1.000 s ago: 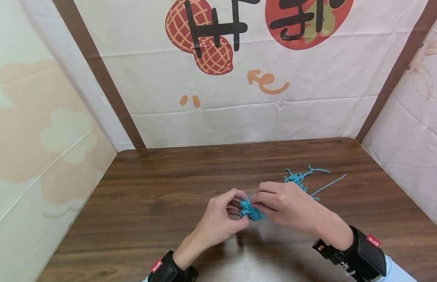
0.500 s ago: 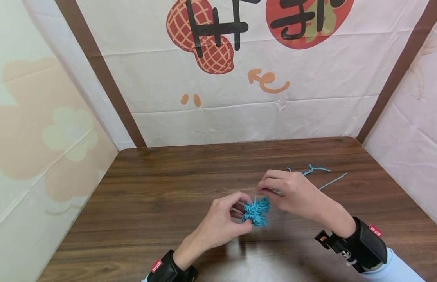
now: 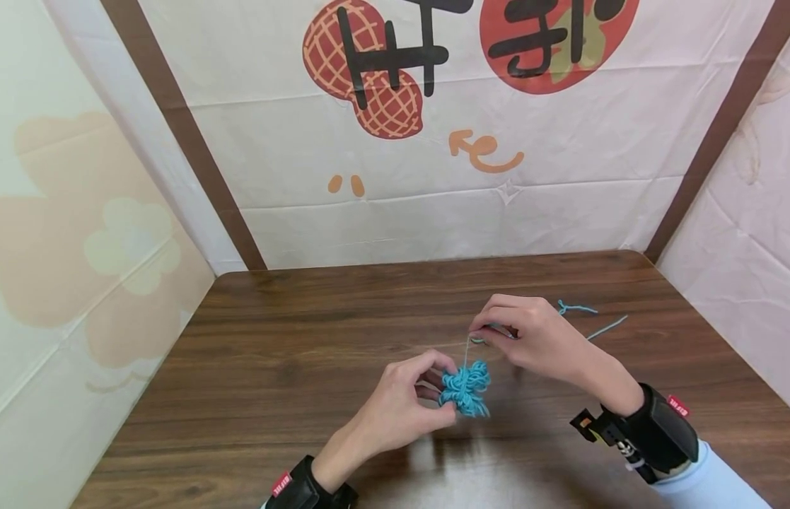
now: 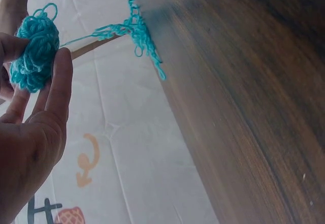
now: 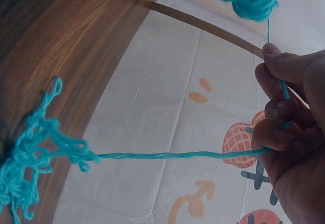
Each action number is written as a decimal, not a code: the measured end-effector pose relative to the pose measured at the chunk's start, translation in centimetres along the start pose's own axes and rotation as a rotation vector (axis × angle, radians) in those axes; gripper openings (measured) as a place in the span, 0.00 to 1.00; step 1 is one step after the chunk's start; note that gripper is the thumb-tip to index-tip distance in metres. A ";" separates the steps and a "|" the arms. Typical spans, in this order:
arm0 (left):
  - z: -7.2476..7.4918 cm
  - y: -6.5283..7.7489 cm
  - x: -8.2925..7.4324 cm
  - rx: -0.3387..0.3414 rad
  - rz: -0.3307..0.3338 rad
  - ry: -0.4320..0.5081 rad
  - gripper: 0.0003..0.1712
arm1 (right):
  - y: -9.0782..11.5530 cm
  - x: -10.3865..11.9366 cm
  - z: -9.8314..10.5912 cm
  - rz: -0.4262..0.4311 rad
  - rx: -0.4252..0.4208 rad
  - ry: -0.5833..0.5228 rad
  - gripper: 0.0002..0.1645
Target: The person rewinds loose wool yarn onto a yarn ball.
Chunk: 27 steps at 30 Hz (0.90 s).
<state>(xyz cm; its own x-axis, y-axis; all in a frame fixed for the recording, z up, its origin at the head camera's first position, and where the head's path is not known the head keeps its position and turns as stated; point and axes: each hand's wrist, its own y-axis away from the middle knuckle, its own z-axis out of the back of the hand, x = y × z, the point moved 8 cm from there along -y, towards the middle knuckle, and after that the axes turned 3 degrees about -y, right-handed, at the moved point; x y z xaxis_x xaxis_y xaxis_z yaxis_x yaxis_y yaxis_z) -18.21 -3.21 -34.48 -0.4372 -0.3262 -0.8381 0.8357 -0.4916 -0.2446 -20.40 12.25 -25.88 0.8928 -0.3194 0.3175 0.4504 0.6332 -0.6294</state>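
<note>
A small bundle of blue yarn (image 3: 466, 389) is looped thickly and drawn in at its middle. My left hand (image 3: 404, 403) pinches its left side between thumb and fingers, above the table. To the upper right, my right hand (image 3: 535, 336) pinches a thin yarn strand (image 5: 268, 31) that runs taut from the bundle. In the right wrist view that strand passes under the curled fingers (image 5: 282, 109) and on to a loose yarn tangle (image 5: 30, 158) on the table. From the left wrist, the bundle (image 4: 36, 51) shows rounded, with a loop sticking out.
The brown wooden table (image 3: 293, 339) lies under both hands. Behind it hangs a white printed cloth (image 3: 433, 226), with more cloth at both sides. Yarn ends (image 3: 607, 327) lie beyond my right hand.
My right hand has moved from against the bundle up and to the right, drawing out the strand. The bundle, in my left hand, has shifted slightly right and down.
</note>
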 end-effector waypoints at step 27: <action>-1.1 0.2 -0.1 0.076 -0.011 0.054 0.21 | 0.9 -3.0 1.2 -0.075 -0.060 0.020 0.03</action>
<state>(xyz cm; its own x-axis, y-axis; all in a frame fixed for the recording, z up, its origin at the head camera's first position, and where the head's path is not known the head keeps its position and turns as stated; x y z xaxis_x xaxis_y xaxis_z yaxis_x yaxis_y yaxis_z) -17.68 -2.40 -34.97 -0.4257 -0.2771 -0.8614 0.8025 -0.5554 -0.2180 -22.64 14.63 -26.59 0.8563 -0.3788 0.3512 0.5144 0.5638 -0.6461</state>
